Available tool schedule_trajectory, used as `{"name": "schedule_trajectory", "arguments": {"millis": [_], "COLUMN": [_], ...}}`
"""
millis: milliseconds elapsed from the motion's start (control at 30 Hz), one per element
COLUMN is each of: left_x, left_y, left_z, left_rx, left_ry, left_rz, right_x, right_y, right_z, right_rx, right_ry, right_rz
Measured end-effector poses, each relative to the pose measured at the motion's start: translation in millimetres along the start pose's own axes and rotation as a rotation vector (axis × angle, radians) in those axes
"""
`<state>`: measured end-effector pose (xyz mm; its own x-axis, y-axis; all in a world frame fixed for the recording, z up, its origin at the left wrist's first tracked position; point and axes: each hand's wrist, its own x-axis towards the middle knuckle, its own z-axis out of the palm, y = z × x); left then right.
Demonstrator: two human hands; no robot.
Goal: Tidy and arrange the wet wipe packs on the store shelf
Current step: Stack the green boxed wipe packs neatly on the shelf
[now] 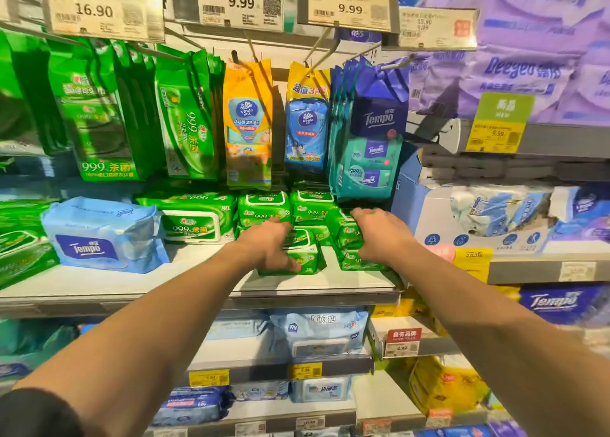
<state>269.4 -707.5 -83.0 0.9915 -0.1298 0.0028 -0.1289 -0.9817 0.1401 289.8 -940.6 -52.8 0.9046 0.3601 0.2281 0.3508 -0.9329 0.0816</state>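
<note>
Left hand: the left hand [269, 243] was laid over a small green pack [298, 261] at the shelf [198, 281] front, fingers curled down on its top and near edge; a grasp was judged likely, though the fingertips were blurred.
Right hand: the right hand [374, 235] was clamped on a green stack [351, 238] just right of that pack, fingers over its top, thumb side low.
Why so held: both hands were probably set this way so the loose front packs could be squared and pushed back into the rows [290, 210] behind.
Location: the pack and stack were on the middle shelf, below the hanging packs [247, 123], right of the blue pack [102, 235].
Heading: the small pack lay flat, label up, its long axis roughly along the shelf edge, slightly skewed.
Stack axis: the stack seemed turned, its long axis running more into the shelf.
</note>
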Motion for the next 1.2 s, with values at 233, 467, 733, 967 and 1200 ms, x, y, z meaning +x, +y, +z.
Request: {"name": "schedule_trajectory", "arguments": {"millis": [233, 467, 733, 967, 1200], "left_x": [12.4, 13.3, 4.2, -12.4, -57.1], "left_y": [25.7, 33.5, 18.9, -31.1, -92.7], "left_z": [7.6, 12.1, 15.4, 5.4, -14.1], "left_rx": [-0.096, -0.24, -0.345, -0.263, -0.174], "left_ry": [0.073, 0.183, 0.219, 0.213, 0.229], "left_rz": [0.005, -0.054, -0.027, -0.005, 0.005], "right_x": [-3.2, -3.9, -3.3, -4.6, -14.1], "right_y": [-2.0, -3.3, -7.7, -10.6, -9.0], "right_z": [3.4, 8.7, 8.0, 6.3, 8.8], "right_rx": [-0.029, 0.014, -0.044, -0.012, -0.076], "right_ry": [0.038, 0.045, 0.053, 0.003, -0.011], "right_rz": [-0.02, 0.015, 0.01, 0.049, 0.072]}}
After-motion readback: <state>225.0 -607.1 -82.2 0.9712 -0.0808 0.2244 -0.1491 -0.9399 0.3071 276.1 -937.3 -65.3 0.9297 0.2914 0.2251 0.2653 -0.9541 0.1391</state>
